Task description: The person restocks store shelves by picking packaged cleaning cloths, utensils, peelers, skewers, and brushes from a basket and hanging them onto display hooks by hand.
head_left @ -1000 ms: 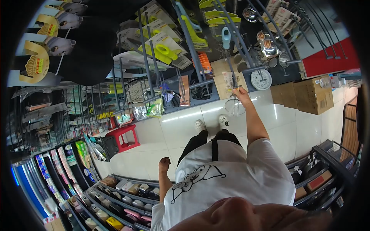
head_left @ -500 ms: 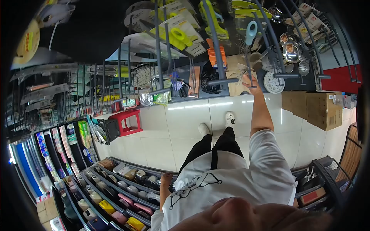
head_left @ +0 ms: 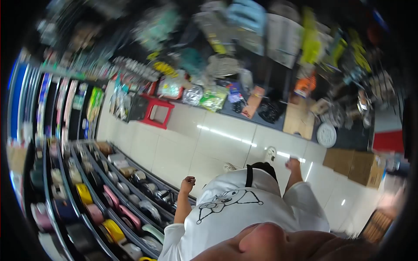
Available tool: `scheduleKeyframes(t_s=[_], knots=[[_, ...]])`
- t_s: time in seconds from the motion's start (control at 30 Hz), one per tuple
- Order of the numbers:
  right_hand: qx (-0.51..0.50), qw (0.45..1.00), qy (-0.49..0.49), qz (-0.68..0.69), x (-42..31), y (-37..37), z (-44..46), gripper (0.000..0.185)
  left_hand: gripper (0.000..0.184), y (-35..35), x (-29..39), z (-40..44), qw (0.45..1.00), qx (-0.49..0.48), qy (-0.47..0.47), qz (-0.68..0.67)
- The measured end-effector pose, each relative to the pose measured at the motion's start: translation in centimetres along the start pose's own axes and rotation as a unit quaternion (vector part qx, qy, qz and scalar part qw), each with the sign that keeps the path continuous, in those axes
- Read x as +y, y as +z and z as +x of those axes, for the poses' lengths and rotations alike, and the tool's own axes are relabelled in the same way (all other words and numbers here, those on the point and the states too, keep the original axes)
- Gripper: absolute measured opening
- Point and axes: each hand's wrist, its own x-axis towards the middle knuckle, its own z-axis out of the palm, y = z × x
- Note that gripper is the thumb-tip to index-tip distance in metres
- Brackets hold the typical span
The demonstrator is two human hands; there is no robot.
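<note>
My left hand (head_left: 188, 184) hangs beside my body, its fingers loosely curled with nothing visible in them, nearest the rack (head_left: 126, 191) of cups and lidded containers. Out over the tiled floor, my right hand (head_left: 294, 164) is in front of my waist. Its fingers look curled in and I see nothing in them, though motion blurs the detail. Beyond it, apart from the hand, are a white perforated disc (head_left: 326, 135) and a wooden cutting board (head_left: 299, 119) at the display's base.
Blurred packaged kitchen goods hang along the wall display, including an orange item (head_left: 305, 85). A red stool (head_left: 157, 113) stands at the aisle's left. Cardboard boxes (head_left: 352, 166) sit on the floor at right. A black bag (head_left: 271, 108) lies on the low shelf.
My right hand has left the hanging utensils and drawn back toward my body. My view has swung, so the display sits farther right and lower. My left hand has risen slightly in view.
</note>
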Motion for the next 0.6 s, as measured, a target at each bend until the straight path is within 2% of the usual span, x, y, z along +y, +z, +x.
scheduleKeyframes(t_s=[0.03,0.07,0.1,0.13,0.17,0.2,0.23,0.27,0.33,0.4,0.43,0.6], knots=[[-0.009,0.998,0.051,-0.019,4.3,1.6,1.7,0.012,0.027,-0.8,-3.3,0.3,0.999,0.003,-0.032,-0.023],[0.069,0.954,0.206,0.209,2.5,4.1,-1.0,0.015,0.027,-1.3,-6.4,0.1,0.997,0.005,-0.063,-0.049],[0.059,0.947,0.256,0.182,1.7,5.7,-3.0,0.021,0.028,-2.2,-8.2,-0.8,0.995,0.01,-0.091,-0.049],[0.054,0.953,0.258,0.146,0.4,7.7,-4.7,0.028,0.026,-2.8,-10.9,-1.1,0.991,0.016,-0.119,-0.052],[-0.007,0.964,0.248,0.097,-1.9,9.1,-7.1,0.034,0.025,-3.3,-12.6,-2.1,0.989,0.031,-0.133,-0.05],[-0.028,0.973,0.224,0.047,-4.1,10.7,-9.0,0.032,0.025,-4.0,-14.2,-3.2,0.987,0.043,-0.149,-0.042],[-0.025,0.975,0.22,0.008,-6.0,12.4,-9.3,0.03,0.026,-4.2,-19.1,-3.0,0.987,0.044,-0.156,0.008],[-0.02,0.975,0.218,-0.026,-7.4,14.5,-9.5,0.028,0.026,-4.7,-21.4,-4.1,0.985,0.052,-0.165,-0.003],[-0.032,0.973,0.228,-0.034,-9.0,17.9,-6.9,0.022,0.027,-6.4,-24.2,-5.2,0.989,-0.038,-0.088,0.111],[-0.046,0.988,0.133,-0.067,-14.2,22.0,-8.9,0.017,0.042,-7.6,-27.9,-5.2,0.942,-0.054,-0.329,-0.034],[-0.071,0.989,0.103,-0.077,-16.2,23.8,-9.1,0.019,0.022,-8.2,-23.8,-6.9,0.937,-0.015,-0.334,-0.101],[-0.143,0.976,0.01,-0.165,-24.1,31.6,-9.0,0.022,0.02,-9.5,-25.4,-2.5,0.908,0.017,-0.337,-0.247]])
